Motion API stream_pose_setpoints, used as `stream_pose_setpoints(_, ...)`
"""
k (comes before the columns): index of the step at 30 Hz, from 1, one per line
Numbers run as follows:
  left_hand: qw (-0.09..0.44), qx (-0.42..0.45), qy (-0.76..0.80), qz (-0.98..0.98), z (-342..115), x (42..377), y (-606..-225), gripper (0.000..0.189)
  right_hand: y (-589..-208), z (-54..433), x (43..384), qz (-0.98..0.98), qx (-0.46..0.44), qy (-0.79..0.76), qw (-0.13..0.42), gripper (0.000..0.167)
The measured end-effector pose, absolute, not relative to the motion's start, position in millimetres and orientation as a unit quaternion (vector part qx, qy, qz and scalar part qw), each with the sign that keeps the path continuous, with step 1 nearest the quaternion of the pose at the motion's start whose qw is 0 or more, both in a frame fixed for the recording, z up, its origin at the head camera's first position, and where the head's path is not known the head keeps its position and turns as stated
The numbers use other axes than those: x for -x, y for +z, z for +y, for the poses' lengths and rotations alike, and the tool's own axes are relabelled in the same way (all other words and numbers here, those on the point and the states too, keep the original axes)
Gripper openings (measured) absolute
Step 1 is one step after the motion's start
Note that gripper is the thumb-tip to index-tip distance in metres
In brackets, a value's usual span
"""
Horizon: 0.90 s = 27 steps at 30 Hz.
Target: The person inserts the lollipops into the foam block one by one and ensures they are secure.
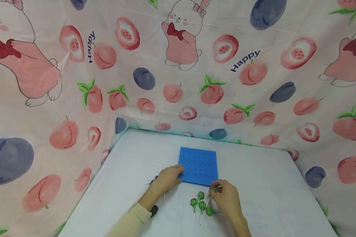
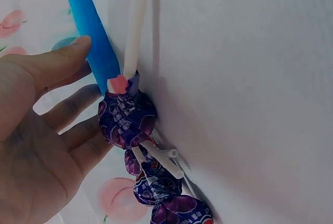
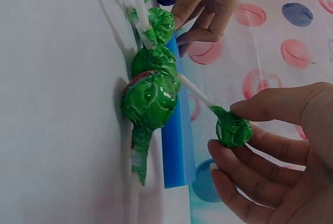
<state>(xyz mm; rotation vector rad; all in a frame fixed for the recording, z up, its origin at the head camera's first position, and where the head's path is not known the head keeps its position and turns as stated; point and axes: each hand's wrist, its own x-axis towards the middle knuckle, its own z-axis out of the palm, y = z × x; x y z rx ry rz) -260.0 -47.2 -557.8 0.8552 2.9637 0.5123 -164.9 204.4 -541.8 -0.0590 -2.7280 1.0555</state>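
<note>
My left hand (image 1: pixel 167 177) touches the left edge and near left corner of a blue board (image 1: pixel 198 166) dotted with small holes. Purple-wrapped lollipops (image 2: pixel 127 120) lie close beside that hand, partly hidden by it in the head view. My right hand (image 1: pixel 225 196) pinches a green-wrapped lollipop (image 3: pixel 234 129) between thumb and fingers, by the board's near right corner. In the right wrist view its white stick (image 3: pixel 195 90) points away from the palm. Several more green lollipops (image 1: pixel 202 205) lie on the table, left of the right hand.
The white table (image 1: pixel 270 191) runs to a wall of patterned cloth (image 1: pixel 178 82) at the back and sides. A dark band (image 1: pixel 154 210) shows at the left wrist, below a pale sleeve (image 1: pixel 133 220).
</note>
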Motion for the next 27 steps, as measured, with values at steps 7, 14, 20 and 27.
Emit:
stream_pose_setpoints(7, -0.004, -0.273, 0.16, 0.949, -44.6, 261.6, -561.9, 0.026, -537.7, 212.4, 167.7, -0.921, 0.008, 0.361, 0.146, 0.024)
stream_pose_setpoints(14, -0.012, -0.273, 0.159, 0.949, -45.1, 260.4, -562.8, 0.027, -538.7, 218.0, 173.6, -0.912, -0.007, 0.361, 0.193, 0.024)
stream_pose_setpoints(20, -0.015, -0.276, 0.155, 0.949, -44.0, 260.5, -561.8, 0.027, -539.2, 222.8, 178.3, -0.9, -0.018, 0.368, 0.233, 0.027)
stream_pose_setpoints(27, -0.015, -0.276, 0.149, 0.949, -43.8, 261.0, -562.2, 0.028, -538.7, 223.0, 182.2, -0.893, -0.028, 0.357, 0.273, 0.029)
